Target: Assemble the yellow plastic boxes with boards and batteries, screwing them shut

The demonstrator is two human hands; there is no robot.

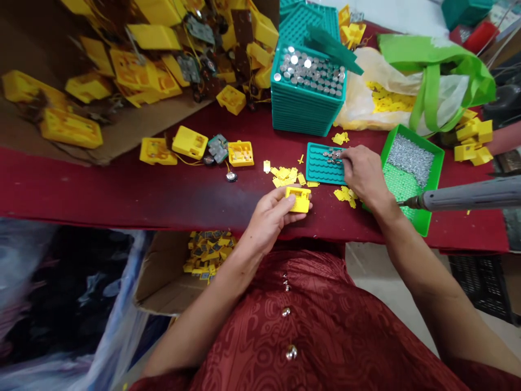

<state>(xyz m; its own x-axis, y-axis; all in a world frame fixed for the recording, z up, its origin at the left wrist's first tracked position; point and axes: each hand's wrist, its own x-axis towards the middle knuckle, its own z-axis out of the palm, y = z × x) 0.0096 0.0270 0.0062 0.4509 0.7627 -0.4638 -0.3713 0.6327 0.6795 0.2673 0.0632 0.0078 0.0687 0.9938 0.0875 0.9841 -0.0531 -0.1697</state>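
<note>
My left hand [271,214] holds a small yellow plastic casing [299,200], its hollow side facing up, with the thumb on its left edge. My right hand [364,172] reaches over the right end of a shallow teal tray [315,172]. Its thumb and fingers are pinched together at a few small silver button cells [331,156] in the tray; whatever lies between the fingertips is hidden. Just above the casing is a heap of flat yellow battery covers [285,176]. More yellow covers [345,196] lie below the right wrist side of the tray.
A stack of teal trays [307,108] with silver cells stands behind. At right are a green bin [436,179] of screws and a grey electric screwdriver [468,196]. Wired yellow casings [189,142] lie left, before a cardboard box [49,163] of more. A green bag [459,65] sits back right.
</note>
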